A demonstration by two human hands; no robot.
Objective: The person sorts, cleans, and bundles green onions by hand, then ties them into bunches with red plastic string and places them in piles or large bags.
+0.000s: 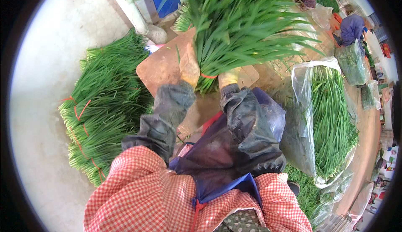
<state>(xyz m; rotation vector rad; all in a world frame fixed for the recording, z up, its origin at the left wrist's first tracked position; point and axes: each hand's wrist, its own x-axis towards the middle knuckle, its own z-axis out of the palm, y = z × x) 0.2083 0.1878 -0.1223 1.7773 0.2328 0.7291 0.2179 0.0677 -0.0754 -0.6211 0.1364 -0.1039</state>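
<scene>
A large bunch of garlic chives (226, 40), tied with a red band (209, 76), stands between my two gloved hands. My left hand (190, 64), in a soiled yellowish glove, holds its left side beside the band. On the other side my right hand (229, 76) grips it, its fingers mostly hidden by the leaves. The leaves fan out up and to the right, their top blurred, while the short end points toward me. Below the bunch lies a brown board (168, 59).
More tied chive bunches (106, 106) are piled on the floor at left. To the right, an opened clear plastic bag (303, 112) holds packed chives (329, 122). A white pipe (128, 6) rises beyond the board. Another person (351, 29) bends over bagged greens (351, 64) at upper right.
</scene>
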